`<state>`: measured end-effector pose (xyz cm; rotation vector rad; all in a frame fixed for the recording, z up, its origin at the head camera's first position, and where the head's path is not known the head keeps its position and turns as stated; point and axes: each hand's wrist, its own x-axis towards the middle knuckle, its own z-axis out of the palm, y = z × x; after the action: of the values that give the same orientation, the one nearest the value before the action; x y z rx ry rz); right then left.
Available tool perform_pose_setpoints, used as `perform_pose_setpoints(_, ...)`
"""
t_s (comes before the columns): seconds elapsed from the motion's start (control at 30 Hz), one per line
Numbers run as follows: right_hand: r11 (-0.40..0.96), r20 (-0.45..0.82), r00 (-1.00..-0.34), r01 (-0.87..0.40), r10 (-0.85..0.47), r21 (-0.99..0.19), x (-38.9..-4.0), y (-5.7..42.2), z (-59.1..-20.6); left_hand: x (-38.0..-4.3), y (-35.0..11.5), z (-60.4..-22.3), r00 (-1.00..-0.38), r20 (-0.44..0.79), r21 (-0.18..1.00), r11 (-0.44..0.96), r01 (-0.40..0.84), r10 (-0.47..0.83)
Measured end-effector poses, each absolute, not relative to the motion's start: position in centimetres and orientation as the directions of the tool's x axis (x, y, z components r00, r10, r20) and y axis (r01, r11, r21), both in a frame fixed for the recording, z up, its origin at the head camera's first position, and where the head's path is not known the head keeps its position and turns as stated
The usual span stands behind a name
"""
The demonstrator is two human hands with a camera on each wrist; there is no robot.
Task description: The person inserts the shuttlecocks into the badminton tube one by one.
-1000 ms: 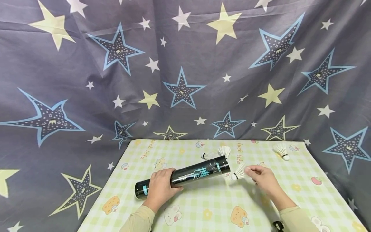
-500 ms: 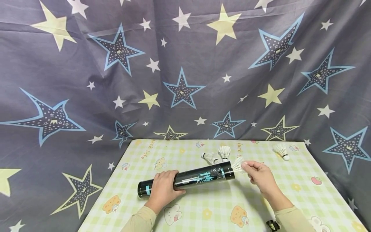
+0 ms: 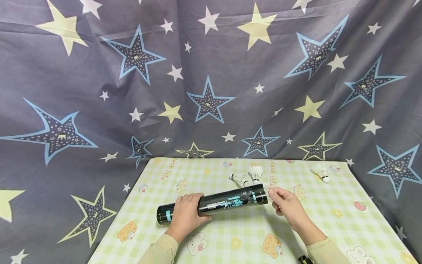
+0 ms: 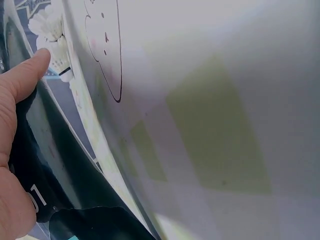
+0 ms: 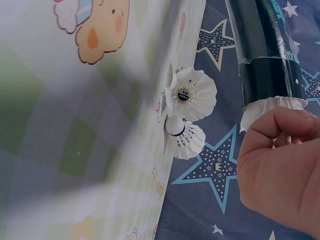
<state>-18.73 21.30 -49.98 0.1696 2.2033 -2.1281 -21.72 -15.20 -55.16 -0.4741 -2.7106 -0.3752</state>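
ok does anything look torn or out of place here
Mainly the tube: in the right wrist view its wrapper has an uneven, ragged edge near the open end, possibly peeling. The far-right shuttle lies apart from the pair behind the tube. Nothing looks spilled.

The tube (image 3: 227, 200) crosses over the bench (image 3: 244, 231), barring a straight reach to the shuttlecock pair (image 3: 255, 173) behind it; the right hand (image 3: 290, 209) and feathers (image 5: 261, 108) block its mouth. Hands could pass between that pair and the lone shuttlecock (image 3: 319, 171).
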Motion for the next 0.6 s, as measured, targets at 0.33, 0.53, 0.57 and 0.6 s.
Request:
perform_pose_setpoints(0.33, -0.003, -0.144, -0.989, 0.144, 0.025, -0.990, -18.65, 21.37, -50.70, -21.56, -15.19, -55.14, -0.874, 0.400, 0.185, 0.910, 0.372, 0.275)
perform_pose_setpoints(0.53, -0.012, -0.135, -0.991, 0.134, 0.014, -0.991, -18.59, 21.29, -50.80, -21.47, -15.17, -55.00, -0.878, 0.400, 0.200, 0.910, 0.364, 0.263)
perform_pose_setpoints(0.57, -0.011, -0.133, -0.991, 0.133, 0.010, -0.991, -18.56, 21.28, -50.79, -21.45, -15.16, -54.98, -0.879, 0.400, 0.204, 0.910, 0.362, 0.260)
perform_pose_setpoints(0.6, -0.009, -0.130, -0.992, 0.130, 0.008, -0.992, -18.51, 21.25, -50.79, -21.44, -15.16, -54.97, -0.879, 0.400, 0.207, 0.909, 0.361, 0.259)
